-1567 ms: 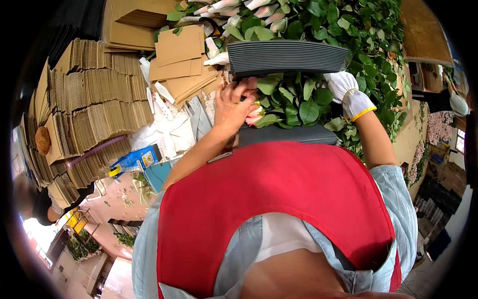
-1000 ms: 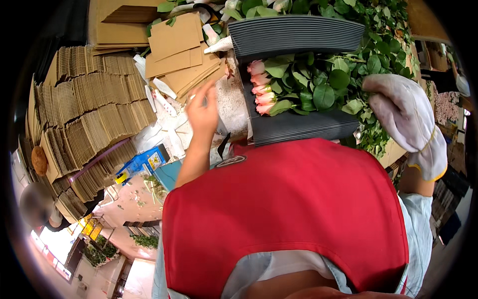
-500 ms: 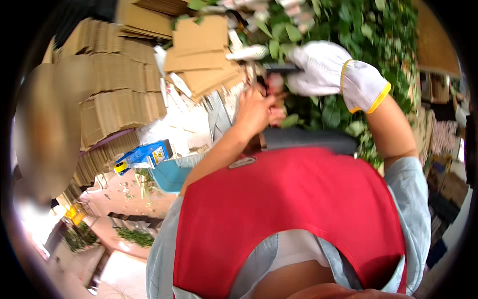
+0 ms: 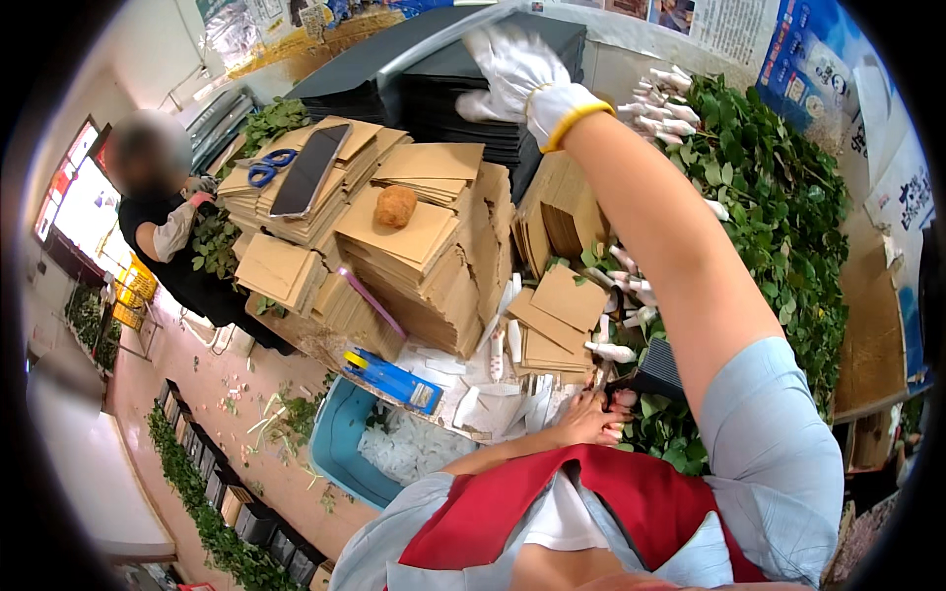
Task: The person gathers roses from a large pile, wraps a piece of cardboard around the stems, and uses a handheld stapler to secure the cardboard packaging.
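Observation:
My right hand [image 4: 522, 79], in a white glove with a yellow cuff, is stretched far forward over a stack of black sheets [image 4: 448, 103]. Its fingers are spread and slightly blurred, and nothing shows in them. Low in the middle, my bare left hand [image 4: 588, 419] is closed beside small pinkish things [image 4: 623, 400] that look like flower heads. What its fingers hold is partly hidden. Just beyond it lies a dark ribbed piece [image 4: 660, 368] among green leaves. White-sleeved buds [image 4: 611, 352] and loose cardboard pieces [image 4: 567, 295] are close by.
Stacked cardboard [image 4: 409, 286] bears a phone [image 4: 311, 169], blue scissors [image 4: 271, 167] and a brown lump [image 4: 395, 207]. A blue tape dispenser [image 4: 394, 379] sits above a blue bin [image 4: 340, 443] of white scraps. Leafy stems [image 4: 769, 217] pile up at right. Another person [image 4: 168, 236] stands at left.
My gloved right hand has moved from beside my left hand to the black stack and let go of a dark object. The view has tilted up; my left hand stays low.

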